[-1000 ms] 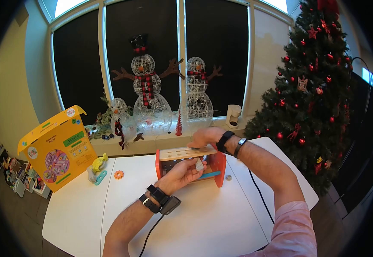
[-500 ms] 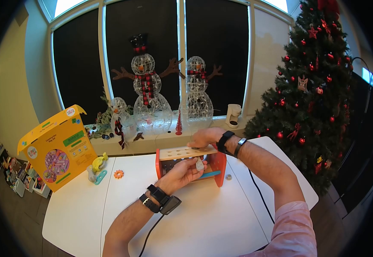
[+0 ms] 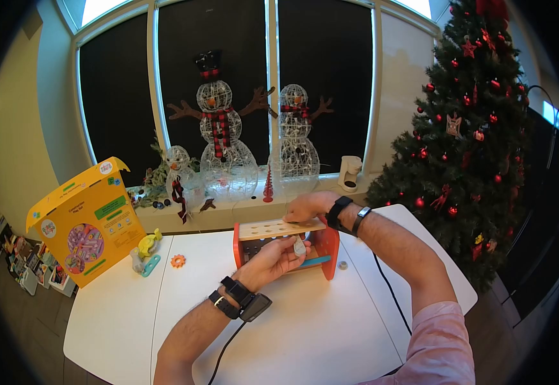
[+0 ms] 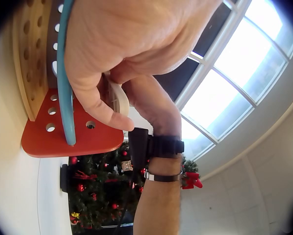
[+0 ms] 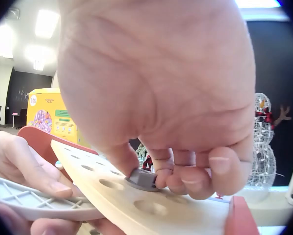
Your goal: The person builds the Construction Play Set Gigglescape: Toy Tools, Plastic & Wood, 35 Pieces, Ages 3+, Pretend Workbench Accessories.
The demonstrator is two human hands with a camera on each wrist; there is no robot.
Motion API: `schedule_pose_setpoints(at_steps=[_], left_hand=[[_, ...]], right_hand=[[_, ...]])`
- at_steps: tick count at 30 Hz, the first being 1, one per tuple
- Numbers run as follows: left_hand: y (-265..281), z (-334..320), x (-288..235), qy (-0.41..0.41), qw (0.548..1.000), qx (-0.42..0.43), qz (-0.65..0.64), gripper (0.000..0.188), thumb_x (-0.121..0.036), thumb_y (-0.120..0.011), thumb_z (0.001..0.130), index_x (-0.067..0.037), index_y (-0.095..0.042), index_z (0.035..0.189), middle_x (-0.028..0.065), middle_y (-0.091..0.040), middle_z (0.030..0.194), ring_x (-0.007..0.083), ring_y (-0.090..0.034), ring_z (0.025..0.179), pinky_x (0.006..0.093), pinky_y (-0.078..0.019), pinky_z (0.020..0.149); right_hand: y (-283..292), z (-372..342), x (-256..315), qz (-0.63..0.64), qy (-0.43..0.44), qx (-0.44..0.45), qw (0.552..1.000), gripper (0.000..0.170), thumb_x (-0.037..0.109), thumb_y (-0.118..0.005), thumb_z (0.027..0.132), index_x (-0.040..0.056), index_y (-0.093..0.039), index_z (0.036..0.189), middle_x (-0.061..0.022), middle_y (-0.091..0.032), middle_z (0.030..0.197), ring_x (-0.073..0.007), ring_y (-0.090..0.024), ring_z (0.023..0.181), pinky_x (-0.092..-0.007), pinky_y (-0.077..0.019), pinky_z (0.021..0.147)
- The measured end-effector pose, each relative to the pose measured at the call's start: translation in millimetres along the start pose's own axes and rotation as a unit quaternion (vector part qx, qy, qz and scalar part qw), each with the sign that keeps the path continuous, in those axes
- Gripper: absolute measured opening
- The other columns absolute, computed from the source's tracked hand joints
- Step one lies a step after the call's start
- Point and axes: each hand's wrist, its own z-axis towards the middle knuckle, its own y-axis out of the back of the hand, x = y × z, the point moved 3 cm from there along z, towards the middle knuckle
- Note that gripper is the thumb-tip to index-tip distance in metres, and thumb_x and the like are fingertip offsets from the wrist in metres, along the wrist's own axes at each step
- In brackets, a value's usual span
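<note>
A toy workbench has red end panels (image 3: 331,255), a wooden top plank (image 3: 260,228) with rows of holes, and a blue bar (image 3: 316,261) along its front. From above, my right hand (image 3: 309,206) pinches a grey toy bolt (image 5: 143,180) by its hexagonal head, which sits at the plank's surface. In front of and below the plank, my left hand (image 3: 272,262) holds a light grey plastic piece (image 5: 38,201) with a lattice face and a rounded end. Most of that piece is hidden by the fingers in the left wrist view.
A small grey part (image 3: 342,265) lies right of the workbench. To the left are an orange gear (image 3: 177,261), a yellow toy piece (image 3: 149,243), a teal strip (image 3: 150,266) and a yellow box (image 3: 93,224). Black cables (image 3: 392,295) run from both wrists across the white table (image 3: 292,333).
The right fingers have turned slightly over the bolt at the plank. My left hand keeps the grey piece in nearly the same place.
</note>
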Motion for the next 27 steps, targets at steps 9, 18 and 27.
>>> schedule_pose_setpoints(at_steps=[9, 18, 27], left_hand=[[1.3, 0.5, 0.7, -0.003, 1.000, -0.001, 0.003, 0.030, -0.016, -0.048, 0.119, 0.000, -0.049, 0.144, 0.0173, -0.068, 0.133, 0.0251, -0.073, 0.119, 0.0330, -0.0685, 0.091], [-1.0, -0.8, 0.7, -0.002, 1.000, -0.014, -0.001, 0.031, -0.016, -0.048, 0.119, 0.000, -0.049, 0.145, 0.0168, -0.068, 0.133, 0.0249, -0.073, 0.118, 0.0339, -0.0678, 0.092], [-3.4, -4.6, 1.9, 0.009, 0.999, -0.006, 0.033, 0.032, -0.019, -0.047, 0.119, -0.001, -0.053, 0.145, 0.0135, -0.070, 0.132, 0.0210, -0.073, 0.117, 0.0320, -0.0665, 0.091]], right_hand=[[-2.9, 2.8, -2.3, -0.022, 0.022, -0.005, 1.000, 0.060, 0.048, -0.050, 0.105, 0.0028, -0.074, 0.136, -0.0198, -0.074, 0.139, -0.0377, -0.071, 0.125, -0.0490, -0.0533, 0.106], [-1.3, -11.3, 4.1, -0.030, 0.034, -0.038, 0.998, 0.060, 0.052, -0.049, 0.108, 0.0049, -0.077, 0.132, -0.0208, -0.076, 0.135, -0.0400, -0.071, 0.125, -0.0490, -0.0530, 0.107], [-10.0, -33.4, 5.1, -0.042, 0.061, -0.119, 0.990, 0.067, 0.059, -0.049, 0.108, 0.0005, -0.080, 0.118, -0.0248, -0.079, 0.119, -0.0450, -0.074, 0.114, -0.0530, -0.0561, 0.102]])
